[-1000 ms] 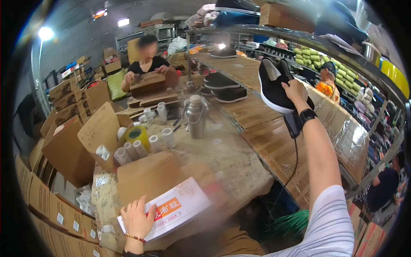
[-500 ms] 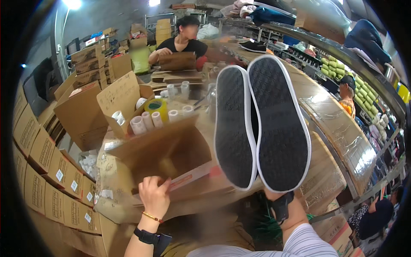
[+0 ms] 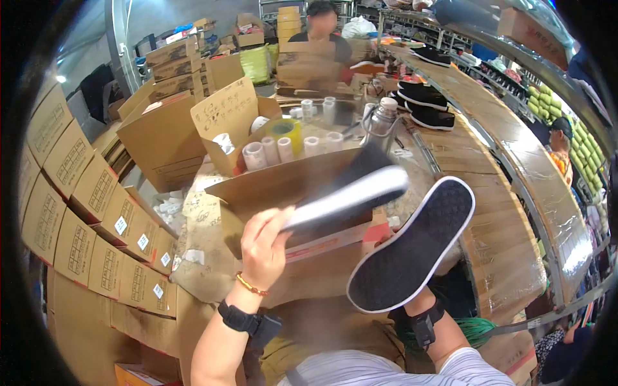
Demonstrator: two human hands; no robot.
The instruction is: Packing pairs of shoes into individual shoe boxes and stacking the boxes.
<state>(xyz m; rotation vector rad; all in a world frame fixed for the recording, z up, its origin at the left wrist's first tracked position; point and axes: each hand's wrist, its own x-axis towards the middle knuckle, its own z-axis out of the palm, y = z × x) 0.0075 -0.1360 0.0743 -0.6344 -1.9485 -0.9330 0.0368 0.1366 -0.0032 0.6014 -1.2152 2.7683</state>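
My left hand (image 3: 264, 241) is closed on the heel end of a black shoe (image 3: 351, 193) with a white sole edge, tilted on its side and smeared by motion. That shoe hangs over an open cardboard box (image 3: 254, 183) on the worktable. A second black shoe (image 3: 412, 248) shows its dark textured sole and white rim to me. My right hand (image 3: 420, 301) is behind this one and holds it up; most of its fingers are hidden by the sole.
Paper rolls (image 3: 254, 154) and yellow tape (image 3: 283, 132) stand behind the box, beside a metal flask (image 3: 383, 122). Several black shoes (image 3: 425, 96) lie on the table farther back. Stacked cartons (image 3: 71, 193) line the left; a wrapped bench (image 3: 496, 225) runs along the right. A co-worker (image 3: 322, 38) handles cardboard opposite.
My left hand has left the box edge and taken one shoe of the pair, moving it left over the box. The other shoe stays with my right hand, lower than before. My view has shifted.
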